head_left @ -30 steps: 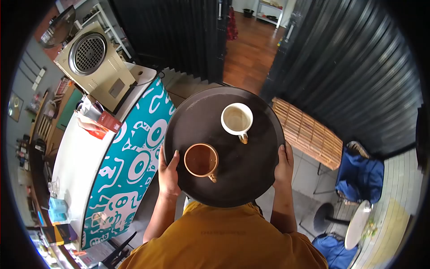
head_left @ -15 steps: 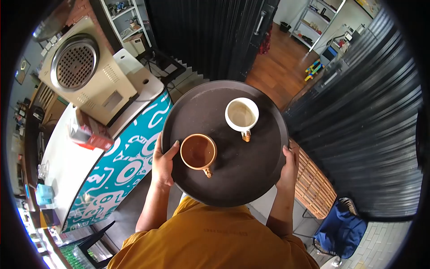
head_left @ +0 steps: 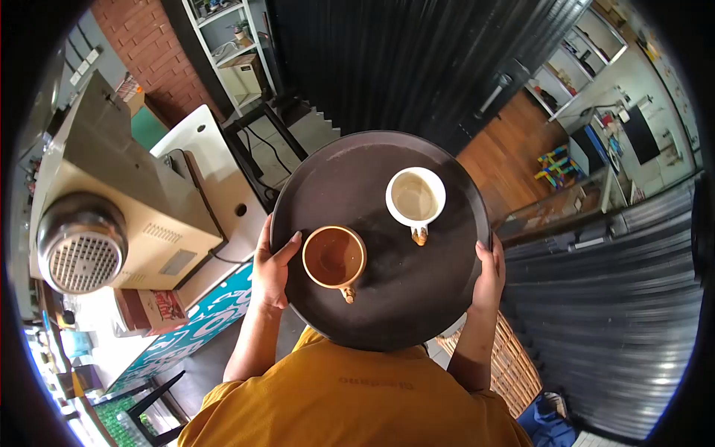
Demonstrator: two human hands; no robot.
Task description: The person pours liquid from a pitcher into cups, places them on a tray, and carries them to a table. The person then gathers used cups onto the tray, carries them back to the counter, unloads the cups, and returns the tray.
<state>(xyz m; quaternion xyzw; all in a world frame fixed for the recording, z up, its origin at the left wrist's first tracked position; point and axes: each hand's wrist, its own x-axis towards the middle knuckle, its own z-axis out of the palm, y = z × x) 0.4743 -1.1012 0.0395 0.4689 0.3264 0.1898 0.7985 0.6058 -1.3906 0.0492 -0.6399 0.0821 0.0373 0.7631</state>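
A round dark brown tray is held level in front of my body, one hand on each side. My left hand grips its left rim, thumb over the top and the other fingers underneath or outside. On the opposite rim, my right hand is closed the same way, its thumb on the edge. Two cups stand upright on the tray. The brown cup is near my left thumb, its handle toward me. Farther right and back stands the white cup, with a brown-tipped handle.
At left is a counter with a teal patterned front, bearing a beige machine with a round metal grille. Black corrugated panels stand ahead and at right. A wicker seat and blue cloth lie at lower right.
The surroundings have shifted: the machine and counter are nearer at left, and the wicker seat has dropped back. Both hands still hold the tray; the cups stay in place on it.
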